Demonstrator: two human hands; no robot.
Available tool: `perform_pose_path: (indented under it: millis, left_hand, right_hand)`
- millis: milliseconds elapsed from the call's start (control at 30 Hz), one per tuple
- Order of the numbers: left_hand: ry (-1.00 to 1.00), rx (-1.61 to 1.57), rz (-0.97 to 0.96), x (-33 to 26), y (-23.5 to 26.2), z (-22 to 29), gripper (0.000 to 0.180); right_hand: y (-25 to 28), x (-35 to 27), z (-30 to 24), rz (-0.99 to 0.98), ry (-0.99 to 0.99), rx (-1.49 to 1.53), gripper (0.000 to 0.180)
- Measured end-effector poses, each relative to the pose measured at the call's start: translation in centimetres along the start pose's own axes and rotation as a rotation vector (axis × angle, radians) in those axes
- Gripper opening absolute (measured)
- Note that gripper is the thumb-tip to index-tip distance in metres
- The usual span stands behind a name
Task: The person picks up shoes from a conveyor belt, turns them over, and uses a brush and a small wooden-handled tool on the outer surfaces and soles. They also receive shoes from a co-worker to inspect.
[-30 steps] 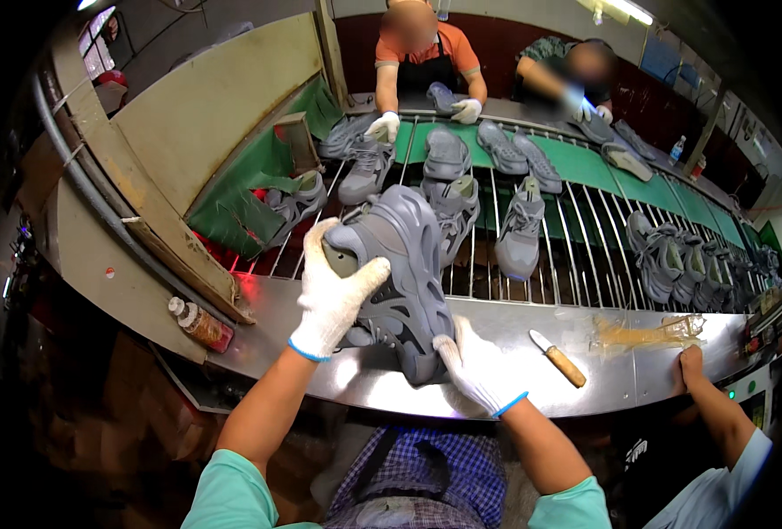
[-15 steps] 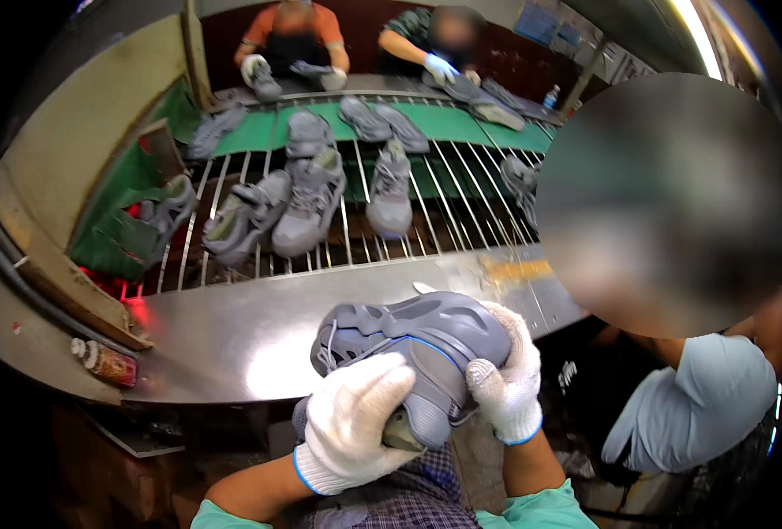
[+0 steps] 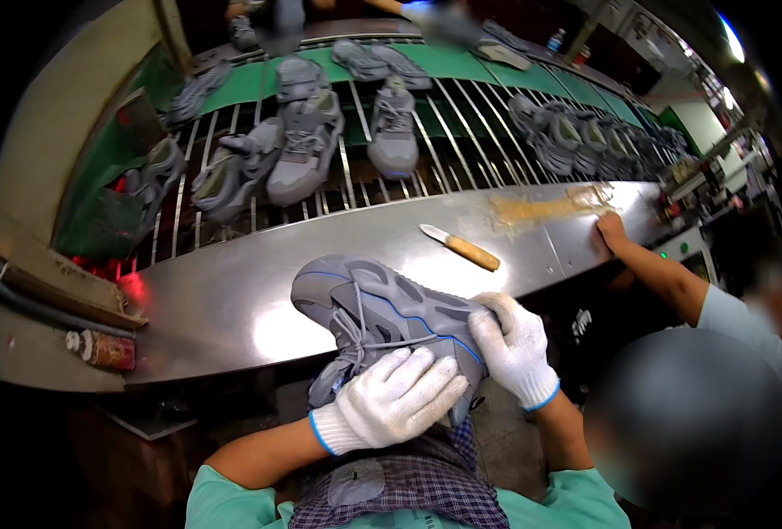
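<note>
Right now my gloved fingers (image 3: 426,381) are curling down over the tongue and laces of a grey sneaker (image 3: 382,317), so my left hand (image 3: 391,401) is clamping it from the near side, while my right hand (image 3: 514,348) is wrapping its fingers tight round the heel end. I am holding the sneaker against my lap, its toe pointing away to my left and lying over the near edge of the steel bench (image 3: 232,300). Further out on the bench a knife with a wooden handle (image 3: 461,247) is lying apart from the shoe, with a smear of yellowish glue (image 3: 541,207) beyond it. A co-worker's hand (image 3: 609,231) is resting on the bench at my right. Behind, more grey sneakers (image 3: 303,145) are sitting on the barred conveyor (image 3: 461,154)
</note>
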State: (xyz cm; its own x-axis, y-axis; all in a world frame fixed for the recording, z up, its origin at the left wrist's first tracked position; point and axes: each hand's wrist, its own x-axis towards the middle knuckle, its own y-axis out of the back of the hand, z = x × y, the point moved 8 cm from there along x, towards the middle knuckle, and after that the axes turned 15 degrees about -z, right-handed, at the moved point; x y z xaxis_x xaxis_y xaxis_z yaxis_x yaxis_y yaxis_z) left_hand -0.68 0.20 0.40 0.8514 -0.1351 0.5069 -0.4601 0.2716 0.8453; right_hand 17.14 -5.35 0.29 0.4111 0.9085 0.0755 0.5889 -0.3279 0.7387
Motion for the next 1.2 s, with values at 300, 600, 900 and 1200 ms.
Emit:
perform_pose_path:
  millis: [300,600,900,1200]
  left_hand:
    - [0.339,0.11,0.174,-3.8,-0.4,-8.0,0.067]
    - [1.067,-0.214,-0.462,-5.9,0.1,-14.3,0.037]
    - [1.095,-0.116,-0.227,-7.3,2.3,-16.2,0.034]
    - [0.764,-0.156,-0.565,-4.6,1.1,-15.3,0.02]
  right_hand:
    - [-7.8,11.2,2.0,-0.067,0.215,0.062,0.029]
    - [-9.5,13.0,-1.0,-0.479,0.157,-0.123,0.057]
    - [-10.7,12.6,-0.3,-0.457,0.148,0.046,0.058]
    - [-11.1,13.2,-1.6,-0.426,0.181,-0.048,0.058]
